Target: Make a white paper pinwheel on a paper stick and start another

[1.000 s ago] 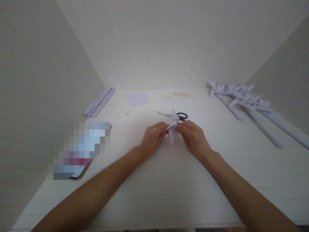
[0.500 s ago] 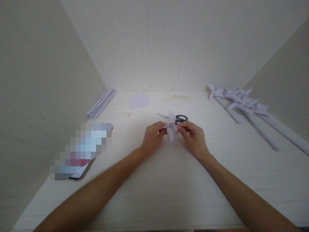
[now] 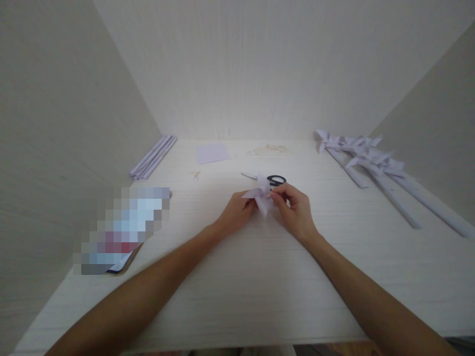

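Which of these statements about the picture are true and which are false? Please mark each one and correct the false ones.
1. Both hands hold one folded paper piece between them. True: the left hand and the right hand pinch the folded paper piece.
2. The scissors lie in front of the hands, near the table edge. False: the scissors lie just behind the hands.
3. Finished paper pinwheels lie at the right side of the table. True: the paper pinwheels lie there on long sticks.
4. The rolled paper sticks lie beside the pinwheels. False: the rolled paper sticks lie at the far left, along the wall.
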`<control>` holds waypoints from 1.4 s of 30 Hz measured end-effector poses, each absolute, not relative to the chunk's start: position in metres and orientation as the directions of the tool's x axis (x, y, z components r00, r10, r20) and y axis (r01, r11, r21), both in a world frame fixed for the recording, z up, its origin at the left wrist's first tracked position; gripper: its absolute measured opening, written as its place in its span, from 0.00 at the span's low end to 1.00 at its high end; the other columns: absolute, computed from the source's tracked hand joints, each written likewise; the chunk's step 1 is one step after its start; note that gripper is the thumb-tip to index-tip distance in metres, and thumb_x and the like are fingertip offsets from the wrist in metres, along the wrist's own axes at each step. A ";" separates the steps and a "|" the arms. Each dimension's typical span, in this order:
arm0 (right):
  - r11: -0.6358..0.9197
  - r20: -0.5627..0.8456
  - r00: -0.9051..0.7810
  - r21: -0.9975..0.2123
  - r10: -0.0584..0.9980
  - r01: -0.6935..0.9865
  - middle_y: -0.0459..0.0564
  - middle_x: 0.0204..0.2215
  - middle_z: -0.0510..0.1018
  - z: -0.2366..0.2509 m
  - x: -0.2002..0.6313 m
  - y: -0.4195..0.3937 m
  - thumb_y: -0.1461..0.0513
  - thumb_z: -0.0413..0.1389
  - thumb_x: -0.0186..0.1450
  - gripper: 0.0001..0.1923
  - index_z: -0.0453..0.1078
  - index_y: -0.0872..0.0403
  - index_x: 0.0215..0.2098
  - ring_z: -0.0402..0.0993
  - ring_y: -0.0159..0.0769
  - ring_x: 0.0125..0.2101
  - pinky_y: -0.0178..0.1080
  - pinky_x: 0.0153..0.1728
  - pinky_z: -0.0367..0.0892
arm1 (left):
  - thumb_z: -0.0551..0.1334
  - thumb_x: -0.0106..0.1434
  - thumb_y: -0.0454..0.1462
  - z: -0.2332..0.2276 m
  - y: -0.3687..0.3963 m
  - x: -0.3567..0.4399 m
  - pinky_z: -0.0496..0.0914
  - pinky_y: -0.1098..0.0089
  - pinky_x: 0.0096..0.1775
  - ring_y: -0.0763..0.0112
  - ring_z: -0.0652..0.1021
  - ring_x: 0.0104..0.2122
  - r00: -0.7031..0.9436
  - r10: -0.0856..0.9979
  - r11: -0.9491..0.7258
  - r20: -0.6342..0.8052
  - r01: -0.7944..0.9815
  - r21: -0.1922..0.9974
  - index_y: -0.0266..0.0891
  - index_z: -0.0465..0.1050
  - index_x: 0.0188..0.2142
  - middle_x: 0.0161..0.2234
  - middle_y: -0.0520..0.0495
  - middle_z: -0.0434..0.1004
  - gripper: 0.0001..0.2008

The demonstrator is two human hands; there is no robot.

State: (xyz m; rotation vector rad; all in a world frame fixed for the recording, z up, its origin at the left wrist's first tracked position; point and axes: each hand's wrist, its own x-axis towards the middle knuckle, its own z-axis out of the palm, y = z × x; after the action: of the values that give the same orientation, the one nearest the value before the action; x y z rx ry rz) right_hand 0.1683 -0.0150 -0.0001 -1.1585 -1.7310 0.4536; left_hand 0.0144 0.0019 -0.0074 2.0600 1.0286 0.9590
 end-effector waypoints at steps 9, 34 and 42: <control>0.516 0.517 -0.160 -0.674 0.841 0.528 0.43 0.19 0.66 -0.001 0.165 -0.015 0.65 0.51 0.57 0.05 0.65 0.55 0.23 0.60 0.28 0.21 0.32 0.22 0.56 | 0.49 0.55 0.32 -0.005 0.002 0.015 0.64 0.71 0.31 0.72 0.70 0.27 0.425 0.857 -0.463 0.293 0.381 0.801 0.34 0.67 0.25 0.25 0.49 0.71 0.09; 0.053 0.073 -0.079 -0.973 0.994 -0.226 0.48 0.28 0.72 -0.004 0.165 -0.002 0.55 0.53 0.54 0.14 0.64 0.53 0.36 0.69 0.33 0.28 0.36 0.26 0.65 | 0.60 0.49 0.41 0.000 -0.001 0.017 0.64 0.74 0.26 0.77 0.68 0.20 0.441 0.895 -0.008 0.072 -0.146 0.989 0.34 0.67 0.18 0.17 0.51 0.68 0.12; -0.157 -0.027 -0.330 -0.914 0.944 -0.375 0.45 0.25 0.73 0.003 0.167 -0.007 0.58 0.61 0.46 0.16 0.67 0.54 0.32 0.69 0.31 0.22 0.37 0.25 0.65 | 0.62 0.48 0.41 -0.002 -0.004 0.016 0.63 0.74 0.22 0.77 0.67 0.18 0.559 0.829 0.137 -0.006 -0.193 0.972 0.34 0.66 0.18 0.16 0.51 0.65 0.12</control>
State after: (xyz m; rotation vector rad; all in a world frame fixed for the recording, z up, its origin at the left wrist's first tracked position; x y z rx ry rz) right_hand 0.1671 -0.0074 0.0034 -0.7918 -1.0689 1.6789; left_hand 0.0156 -0.0045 -0.0019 1.2150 0.6518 0.8205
